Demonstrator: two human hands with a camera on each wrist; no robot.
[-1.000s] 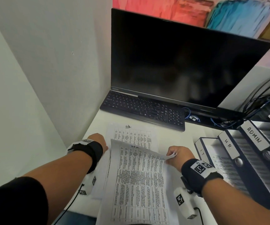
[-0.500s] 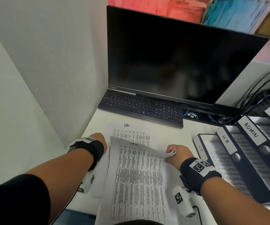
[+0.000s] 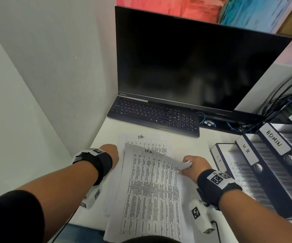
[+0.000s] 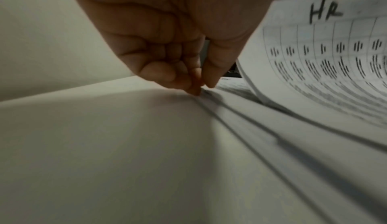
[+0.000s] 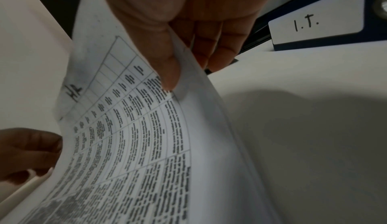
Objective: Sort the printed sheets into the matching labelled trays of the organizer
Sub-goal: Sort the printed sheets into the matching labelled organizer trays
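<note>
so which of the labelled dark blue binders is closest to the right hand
The dark blue binder labelled I.T., the lowest and frontmost in the row. It lies just beyond the right hand, which pinches the white HR sheet; the HR and ADMIN binders sit farther back.

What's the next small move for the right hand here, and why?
Probably lift the HR sheet clear and carry it right to the HR tray. The right hand already pinches its raised corner, and the left hand touches the stack edge.
</note>
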